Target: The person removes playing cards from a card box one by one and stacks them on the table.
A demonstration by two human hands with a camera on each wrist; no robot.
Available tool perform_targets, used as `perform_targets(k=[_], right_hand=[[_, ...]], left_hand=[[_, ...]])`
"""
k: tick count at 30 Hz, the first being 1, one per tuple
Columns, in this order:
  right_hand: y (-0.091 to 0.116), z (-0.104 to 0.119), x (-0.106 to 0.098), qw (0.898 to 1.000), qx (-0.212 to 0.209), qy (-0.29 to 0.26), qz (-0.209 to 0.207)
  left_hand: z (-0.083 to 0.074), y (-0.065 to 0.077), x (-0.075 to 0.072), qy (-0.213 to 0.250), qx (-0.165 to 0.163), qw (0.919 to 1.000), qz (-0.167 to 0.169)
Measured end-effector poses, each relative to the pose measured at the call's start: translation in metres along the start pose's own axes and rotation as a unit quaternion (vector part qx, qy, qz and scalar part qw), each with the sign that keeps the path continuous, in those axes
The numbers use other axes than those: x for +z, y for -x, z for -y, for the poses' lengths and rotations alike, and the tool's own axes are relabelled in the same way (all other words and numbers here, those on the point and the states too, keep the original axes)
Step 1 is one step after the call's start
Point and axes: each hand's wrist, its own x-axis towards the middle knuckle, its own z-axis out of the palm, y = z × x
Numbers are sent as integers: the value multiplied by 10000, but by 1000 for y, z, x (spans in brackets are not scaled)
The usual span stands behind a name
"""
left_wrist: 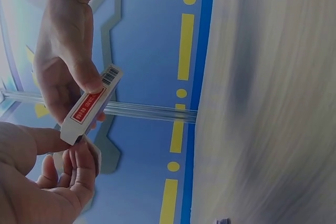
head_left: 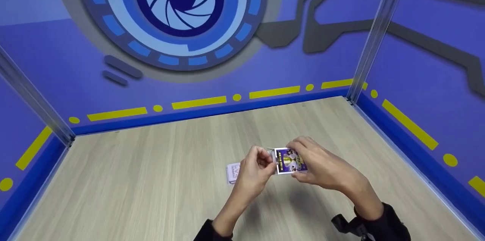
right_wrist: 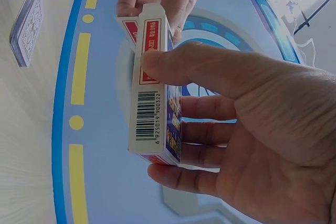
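A small playing card box (head_left: 287,160), purple and gold on its front face, is held above the table. My right hand (head_left: 324,165) grips it with the thumb on one narrow side and the fingers on the other; that side carries a red label and a barcode (right_wrist: 147,119). At the box's other end, my left hand (head_left: 252,171) pinches the end flap (right_wrist: 129,29) between thumb and fingers. In the left wrist view, the left thumb lies against the box corner. A deck of playing cards (head_left: 232,173) rests on the table, partly hidden behind the left hand.
The wood-grain table (head_left: 151,180) is bordered by blue printed panels (head_left: 212,78) at the back and both sides. Metal posts (head_left: 375,36) stand at the back corners. A black device (head_left: 352,226) is strapped at the right wrist.
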Motion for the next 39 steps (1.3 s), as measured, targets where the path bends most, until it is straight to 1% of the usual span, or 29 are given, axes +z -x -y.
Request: perform_targets(k=[6,8,10,13,16,18,21,24,27,32,34,36,39], right_hand=[[0,-1,1,10000,47,-84,18],[-1,-2,1,10000,55,-77,12],[-1,-3,0,10000,69,-57,21],[-2,-4,-1,9999,97,-68,36],[-2,-5,-1,9999,122,-81,38],[-2,-5,-2,9999,145,-66,41],[-2,-6,-2,9998,185,-67,50],[-2,-6,-2,9997,220,-101,71],[-2,-7,-1,9996,225,-120,74],[-1,-8,0,9997,217,-133,54],[-1,-8,0,9997,209,-137,45],[-1,-8,0,9997,190,-120,31],[-1,-8,0,9998,159,-126,15]], left_hand=[[-2,-2,-2,539,-182,9984,10],[-3,-4,-4,578,-233,9981,-9],[-4,-5,-7,513,-228,9984,-19],[-4,-6,-12,227,-77,9997,25],[-4,-6,-18,-213,175,9996,65],[-5,-6,-22,-534,274,9982,78],[-7,-5,-27,-1034,299,9941,98],[-10,-4,-32,-1585,309,9867,181],[-12,-2,-35,-2007,373,9784,319],[-14,0,-36,-2326,300,9696,691],[-15,1,-36,-2485,311,9647,816],[-14,2,-35,-2682,444,9585,855],[-13,2,-34,-2965,676,9493,798]])
